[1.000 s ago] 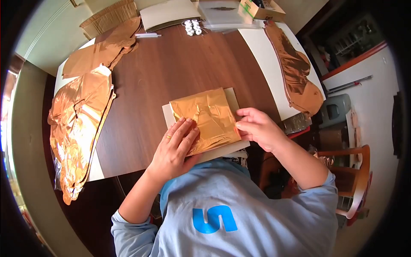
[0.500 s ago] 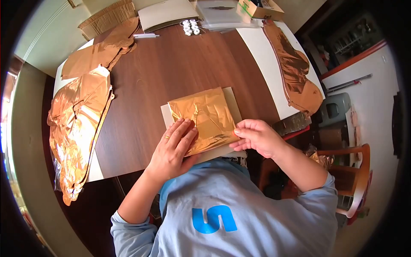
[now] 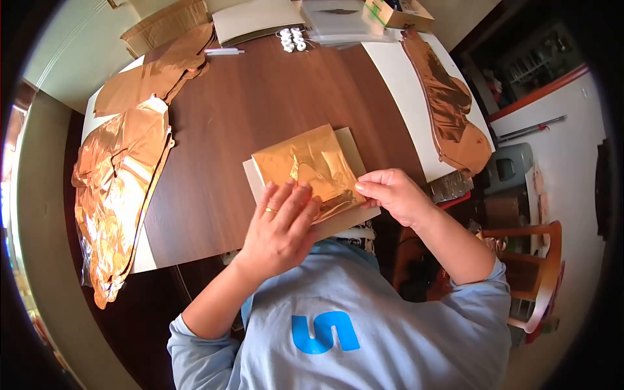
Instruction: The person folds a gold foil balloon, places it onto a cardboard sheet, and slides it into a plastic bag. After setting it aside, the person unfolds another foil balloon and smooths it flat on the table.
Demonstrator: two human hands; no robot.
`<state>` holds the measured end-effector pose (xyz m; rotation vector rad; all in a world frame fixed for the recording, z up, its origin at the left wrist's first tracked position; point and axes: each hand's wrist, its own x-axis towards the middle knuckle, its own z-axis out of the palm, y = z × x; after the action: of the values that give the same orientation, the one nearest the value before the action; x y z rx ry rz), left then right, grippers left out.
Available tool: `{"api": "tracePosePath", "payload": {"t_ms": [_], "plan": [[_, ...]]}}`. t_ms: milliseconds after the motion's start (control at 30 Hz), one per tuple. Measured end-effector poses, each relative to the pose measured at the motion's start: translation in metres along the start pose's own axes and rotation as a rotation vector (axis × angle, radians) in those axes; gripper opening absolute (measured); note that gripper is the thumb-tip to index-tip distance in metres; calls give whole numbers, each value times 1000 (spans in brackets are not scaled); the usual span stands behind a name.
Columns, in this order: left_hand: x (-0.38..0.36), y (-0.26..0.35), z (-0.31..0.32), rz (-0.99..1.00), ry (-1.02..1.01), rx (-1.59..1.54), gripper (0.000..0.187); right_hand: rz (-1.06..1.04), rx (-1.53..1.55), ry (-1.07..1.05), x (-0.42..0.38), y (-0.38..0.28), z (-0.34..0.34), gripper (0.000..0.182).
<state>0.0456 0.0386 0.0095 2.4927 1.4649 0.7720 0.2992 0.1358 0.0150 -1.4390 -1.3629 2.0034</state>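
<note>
The gold foil packet (image 3: 305, 153) lay flat on a pale card (image 3: 353, 149), right by the near edge of the brown table (image 3: 260, 97), about midway between its left and right edges. The card was a bit bigger and peeked out around the foil. It looked as if it gave the thin foil a firm, flat bed. Being so close to the near edge, the packet was easy for both hands to reach.

The left hand (image 3: 283, 224) was palm down on the near part of the foil. It held nothing in a grip. Its fingers were a little apart, perhaps to press the foil down and stop it sliding. The right hand (image 3: 393, 198) had a narrow pinch, thumb and finger on the foil's right side, near its lower corner. I think that let it hold the thin edge without squashing the rest.

Both arms were bent and came in from the sides, with the sleeves pushed up. The left wrist leaned in, and the right palm was turned inward.

A big shiny foil pile (image 3: 123, 149) lay along the left edge, and a long foil piece (image 3: 448, 97) lay along the right. Small white rolls (image 3: 299, 47) sat near the far edge.
</note>
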Motion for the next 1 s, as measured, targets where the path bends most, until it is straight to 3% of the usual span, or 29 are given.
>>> {"api": "tracePosePath", "payload": {"t_ms": [467,667,1000], "plan": [[22,15,38,139,240,112,35,-30,157,-39,-5,-1,10,35],[17,10,43,187,214,103,42,-75,66,-72,-5,-4,12,32],[20,11,41,242,272,138,33,-78,121,-76,-4,-2,14,31]]}}
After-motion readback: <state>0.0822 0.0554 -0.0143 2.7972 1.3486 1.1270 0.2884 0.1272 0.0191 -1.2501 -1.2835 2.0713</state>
